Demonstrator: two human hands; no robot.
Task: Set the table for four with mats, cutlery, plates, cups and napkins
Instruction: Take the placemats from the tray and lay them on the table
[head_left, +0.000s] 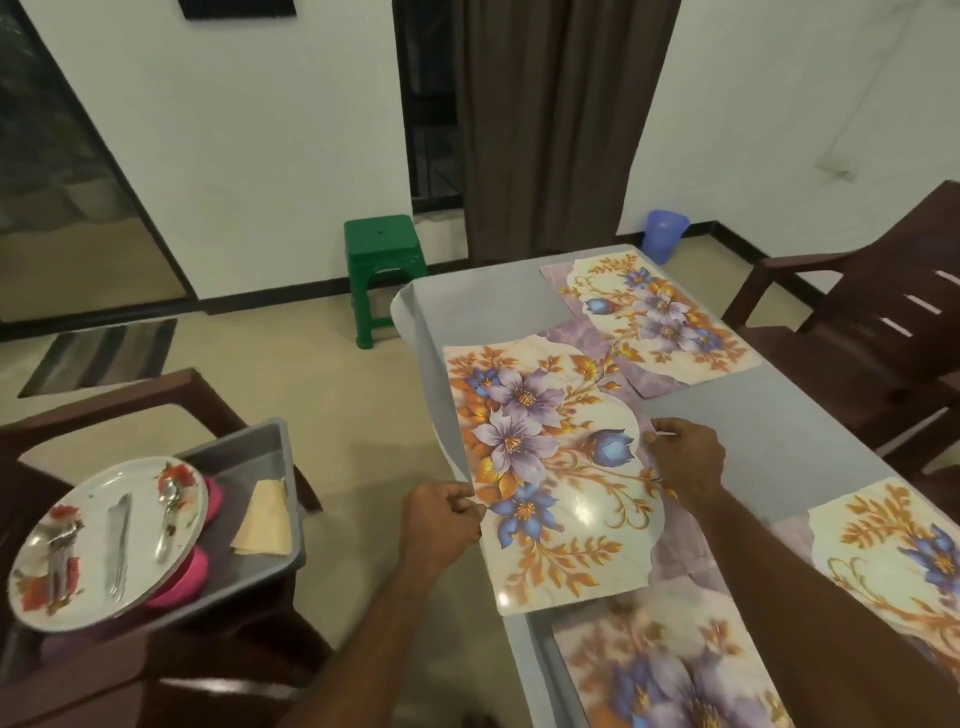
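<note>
From the head view, I am holding a floral mat (550, 467) by two of its edges: my left hand (441, 519) pinches the near-left edge, my right hand (685, 457) pinches the right edge. The mat hangs partly over the counter's (779, 415) left rim and is skewed, so it is not yet laid square. Three more mats are on the counter: one at the far end (660, 317), one on the right (893, 551), one nearest me (675, 670), blurred.

I judge this to be the mat-laying step, close to done. The next move calls for sliding this mat inward and turning it square.

Plates (109, 535) with cutlery (120, 540) on top and napkins (265, 519) wait in a grey tray (260, 441) on the chair (130, 395) to my left, with pink things beneath the plates that may be cups.
</note>
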